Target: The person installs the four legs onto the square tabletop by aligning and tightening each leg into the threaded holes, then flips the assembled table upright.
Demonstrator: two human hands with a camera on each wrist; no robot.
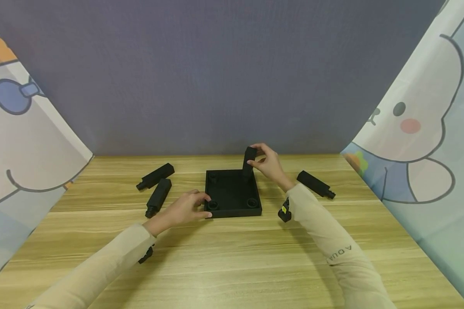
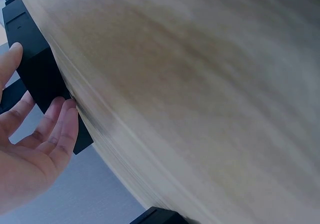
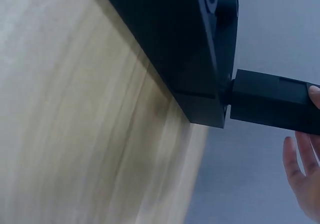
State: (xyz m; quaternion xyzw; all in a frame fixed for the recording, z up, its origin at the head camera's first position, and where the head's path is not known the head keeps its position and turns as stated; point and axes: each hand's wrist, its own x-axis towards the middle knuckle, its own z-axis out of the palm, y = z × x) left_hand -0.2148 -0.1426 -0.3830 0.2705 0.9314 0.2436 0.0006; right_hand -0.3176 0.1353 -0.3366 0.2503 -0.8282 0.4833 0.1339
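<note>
A black square base [image 1: 233, 191] lies on the wooden table, with raised round sockets in its visible corners. My left hand [image 1: 187, 208] holds its near left corner, thumb at the front wall and fingers at the left side. At the far right corner my right hand [image 1: 270, 165] grips a black rectangular leg [image 1: 249, 159] between thumb and fingers. The leg stands nearly upright, its lower end at the corner. In the right wrist view that leg [image 3: 272, 101] meets the base [image 3: 175, 49]; how deep its end sits is hidden.
Two loose black legs with threaded ends, a farther one [image 1: 156, 176] and a nearer one [image 1: 159, 197], lie left of the base. Another loose leg [image 1: 315, 183] lies to the right. A grey panel [image 1: 216, 77] rises behind the table [image 1: 216, 266], and printed cloths flank it.
</note>
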